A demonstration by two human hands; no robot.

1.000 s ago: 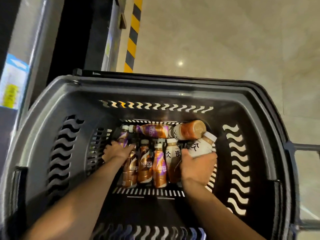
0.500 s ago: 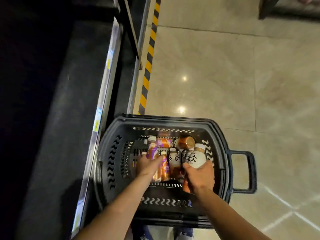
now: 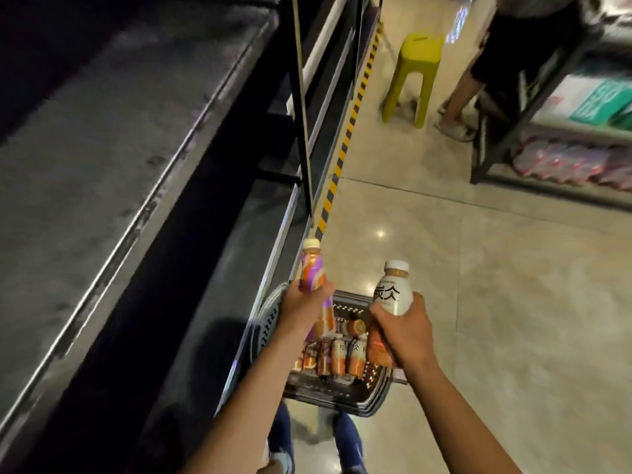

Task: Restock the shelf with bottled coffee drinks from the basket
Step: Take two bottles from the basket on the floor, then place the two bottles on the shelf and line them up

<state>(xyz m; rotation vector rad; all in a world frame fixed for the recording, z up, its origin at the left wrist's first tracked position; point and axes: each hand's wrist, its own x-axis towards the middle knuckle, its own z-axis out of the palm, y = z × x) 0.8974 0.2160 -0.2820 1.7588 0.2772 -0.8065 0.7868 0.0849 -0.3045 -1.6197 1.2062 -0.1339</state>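
Observation:
My left hand (image 3: 302, 307) grips a purple-and-orange coffee bottle (image 3: 312, 272) upright above the basket. In my right hand (image 3: 402, 335) is a white-and-brown coffee bottle (image 3: 392, 291) with black characters, also upright, its lower part hidden by my fingers. Below both hands the dark plastic basket (image 3: 374, 400) stands on the floor with several coffee bottles (image 3: 338, 359) lying inside. The dark shelf (image 3: 102, 172) runs along the left, its boards bare where I can see them.
A yellow-black striped strip (image 3: 345, 145) lines the shelf base. A lime-green stool (image 3: 413, 77) and a person's legs (image 3: 460, 97) stand ahead in the aisle. Another rack (image 3: 561, 145) with pink packs is on the right. My shoes (image 3: 345, 439) are just behind the basket.
Both hands rose out of the basket, each lifting a bottle. The view pulled up and back, so the basket looks small and the shelf and aisle came into sight.

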